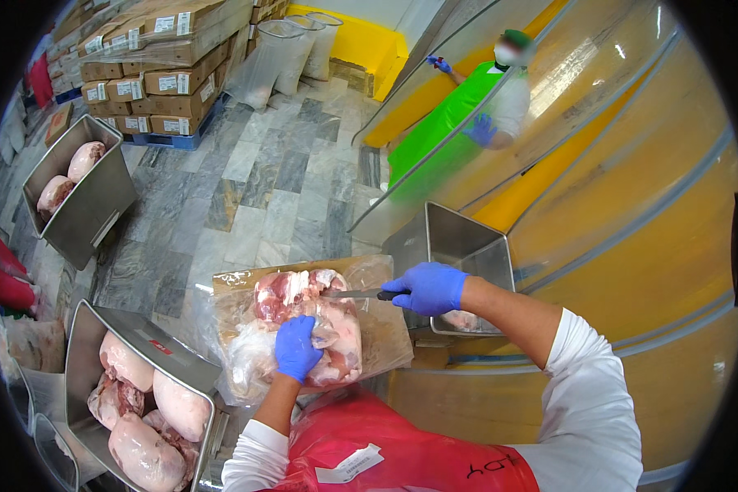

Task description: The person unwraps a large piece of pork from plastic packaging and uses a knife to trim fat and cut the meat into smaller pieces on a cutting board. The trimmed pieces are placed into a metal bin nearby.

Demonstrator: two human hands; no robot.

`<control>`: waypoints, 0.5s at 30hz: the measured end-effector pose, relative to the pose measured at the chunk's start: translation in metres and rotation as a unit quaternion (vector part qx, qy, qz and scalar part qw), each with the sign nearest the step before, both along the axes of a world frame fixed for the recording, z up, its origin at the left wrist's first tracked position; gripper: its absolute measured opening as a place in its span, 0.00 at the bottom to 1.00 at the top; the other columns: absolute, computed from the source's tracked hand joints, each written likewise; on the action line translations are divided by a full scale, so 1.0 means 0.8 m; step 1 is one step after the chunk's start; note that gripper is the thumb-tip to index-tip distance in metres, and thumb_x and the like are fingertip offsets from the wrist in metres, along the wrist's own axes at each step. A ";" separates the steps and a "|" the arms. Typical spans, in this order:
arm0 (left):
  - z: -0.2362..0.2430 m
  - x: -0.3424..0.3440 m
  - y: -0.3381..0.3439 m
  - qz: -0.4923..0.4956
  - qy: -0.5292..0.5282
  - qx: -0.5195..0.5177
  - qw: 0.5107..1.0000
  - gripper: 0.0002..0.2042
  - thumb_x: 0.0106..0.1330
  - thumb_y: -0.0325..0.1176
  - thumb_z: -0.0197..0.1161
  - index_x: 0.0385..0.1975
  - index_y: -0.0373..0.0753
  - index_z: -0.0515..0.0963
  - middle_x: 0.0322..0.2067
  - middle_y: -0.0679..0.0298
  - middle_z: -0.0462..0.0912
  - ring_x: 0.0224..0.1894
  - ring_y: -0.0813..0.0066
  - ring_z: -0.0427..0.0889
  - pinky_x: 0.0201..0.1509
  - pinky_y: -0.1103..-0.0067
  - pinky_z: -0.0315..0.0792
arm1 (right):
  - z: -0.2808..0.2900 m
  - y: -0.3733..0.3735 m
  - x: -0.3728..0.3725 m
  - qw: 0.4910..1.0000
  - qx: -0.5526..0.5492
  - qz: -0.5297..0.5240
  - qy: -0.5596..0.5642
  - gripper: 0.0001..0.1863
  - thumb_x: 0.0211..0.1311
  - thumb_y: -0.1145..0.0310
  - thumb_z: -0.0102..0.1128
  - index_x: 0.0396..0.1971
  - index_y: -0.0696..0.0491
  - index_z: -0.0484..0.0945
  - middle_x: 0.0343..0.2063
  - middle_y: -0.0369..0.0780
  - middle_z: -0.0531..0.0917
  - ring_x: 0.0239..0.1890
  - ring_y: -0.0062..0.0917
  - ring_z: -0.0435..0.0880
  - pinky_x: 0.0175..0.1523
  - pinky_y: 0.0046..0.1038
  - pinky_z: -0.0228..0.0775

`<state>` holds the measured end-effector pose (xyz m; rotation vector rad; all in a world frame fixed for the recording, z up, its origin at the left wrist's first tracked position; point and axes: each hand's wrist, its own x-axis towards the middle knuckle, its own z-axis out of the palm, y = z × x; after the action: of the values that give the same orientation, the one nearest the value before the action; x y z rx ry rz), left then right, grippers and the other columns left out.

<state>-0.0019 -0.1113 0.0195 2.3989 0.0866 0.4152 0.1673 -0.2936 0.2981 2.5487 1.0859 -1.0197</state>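
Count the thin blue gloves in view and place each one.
4: the person's left hand, on pink raw meat; right hand, gripping a black-handled steel knife; the raised hand and lower hand of the green-aproned co-worker, upper right. Others may be hidden.

We count one left hand (298,348), one right hand (435,289), one knife (357,293) and three metal bins (459,246). We find two meat pieces (86,161) in the upper-left bin (102,207), at least five in the lower-left bin (160,343). We record three hooped bags (295,66) at the back.

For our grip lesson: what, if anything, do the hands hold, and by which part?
The right hand holds a knife by its handle; the left hand is on the meat, its grip unclear.
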 end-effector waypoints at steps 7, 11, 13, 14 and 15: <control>0.002 0.001 0.005 -0.042 0.022 -0.004 0.999 0.18 0.46 0.35 0.72 0.38 0.41 0.77 0.36 0.57 0.79 0.43 0.53 0.79 0.49 0.61 0.72 | -0.067 -0.038 -0.008 0.996 0.080 -0.033 0.021 0.18 0.73 0.52 0.51 0.56 0.41 0.80 0.41 0.51 0.86 0.44 0.52 0.84 0.50 0.48 0.76; -0.003 -0.001 0.005 -0.051 0.022 -0.004 0.998 0.19 0.47 0.38 0.73 0.38 0.41 0.78 0.36 0.56 0.79 0.42 0.52 0.79 0.48 0.61 0.73 | -0.101 -0.069 -0.058 0.984 0.120 -0.129 0.018 0.24 0.74 0.50 0.52 0.65 0.39 0.74 0.42 0.53 0.86 0.44 0.54 0.84 0.50 0.49 0.76; 0.002 -0.003 0.006 -0.046 0.015 -0.010 0.999 0.19 0.48 0.40 0.73 0.38 0.40 0.78 0.36 0.56 0.79 0.41 0.52 0.79 0.48 0.61 0.73 | -0.120 -0.086 -0.082 0.976 0.134 -0.173 0.012 0.26 0.74 0.49 0.52 0.68 0.39 0.72 0.42 0.54 0.86 0.42 0.55 0.85 0.49 0.50 0.77; 0.002 -0.003 0.004 -0.046 0.011 -0.013 0.999 0.19 0.48 0.40 0.73 0.38 0.40 0.78 0.35 0.56 0.79 0.41 0.52 0.79 0.47 0.61 0.73 | -0.135 -0.098 -0.092 0.972 0.153 -0.179 0.003 0.26 0.74 0.49 0.52 0.68 0.38 0.71 0.41 0.53 0.86 0.41 0.55 0.85 0.48 0.51 0.77; 0.002 -0.003 0.003 -0.048 0.007 -0.015 0.999 0.19 0.48 0.41 0.73 0.38 0.40 0.78 0.35 0.56 0.79 0.41 0.52 0.79 0.47 0.61 0.73 | -0.156 -0.111 -0.101 0.967 0.174 -0.186 -0.006 0.26 0.74 0.49 0.51 0.68 0.38 0.71 0.41 0.53 0.86 0.41 0.56 0.85 0.47 0.52 0.77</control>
<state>-0.0045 -0.1089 0.0215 2.3661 -0.0154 0.3501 0.0862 -0.3824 0.1735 3.1264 0.8655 -0.9586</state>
